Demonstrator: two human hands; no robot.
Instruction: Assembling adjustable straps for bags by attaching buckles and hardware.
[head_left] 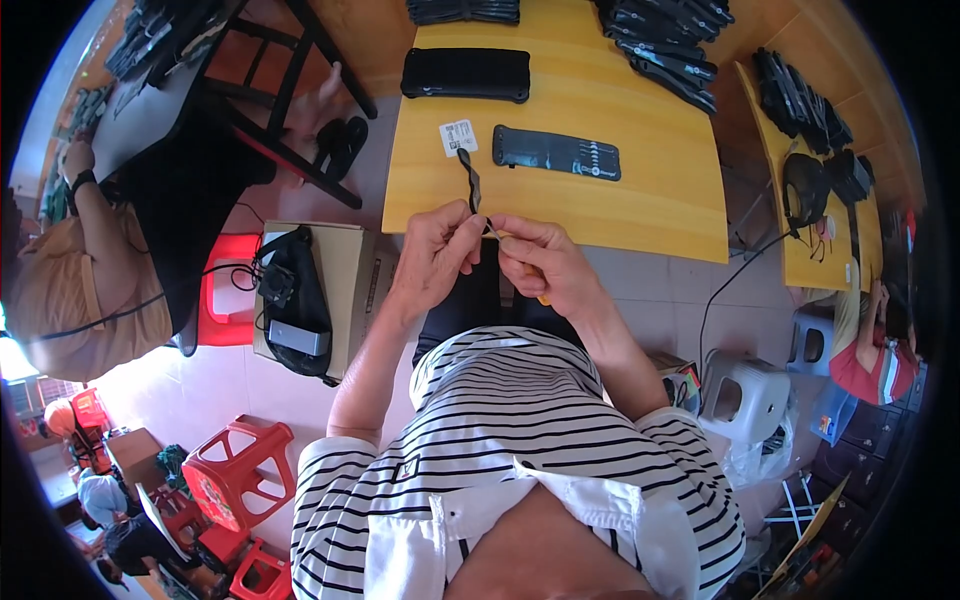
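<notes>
Just off the near edge of the yellow table [650,225], my two hands almost meet. My left hand [437,252] is closed in a pinch on a thin black strap [471,185], which runs up onto the table. A white printed tag [458,137] lies at the strap's far end. My right hand [545,262] is closed around a small tool with a yellow handle [543,299]; its thin tip meets the strap between my fingertips, and the exact kind is hidden. Beyond my hands lie a flat dark printed pouch [555,152] and a black padded case [466,75].
Black packaged pouches [665,45] are piled at the table's far right. On my left, a cardboard box [345,290] carries a black bag with a device on it. Red stools [240,470] and a grey stool [745,395] stand around. Other people sit at both sides.
</notes>
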